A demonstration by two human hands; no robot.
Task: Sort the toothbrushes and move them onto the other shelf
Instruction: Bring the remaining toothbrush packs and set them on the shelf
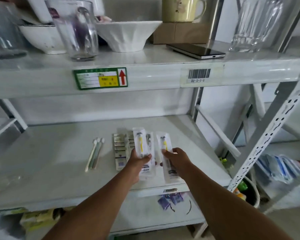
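On the middle shelf [50, 161] my left hand [138, 161] grips a packaged yellow toothbrush [140, 144] in a clear white wrapper. My right hand [176, 157] holds a second packaged yellow toothbrush [164, 144] beside it, both held just above the shelf surface. Under and behind them lies a pile of more toothbrush packs [119, 149]. To the left, three loose unwrapped toothbrushes [94, 155] lie side by side on the shelf.
The upper shelf [145, 78] carries a tall glass [74, 28], white bowls [126, 35], a phone [196, 50], a cardboard box, a mug and a glass jug [255, 25]. The rack's perforated upright [267, 144] stands right. Bags lie on the bottom shelf.
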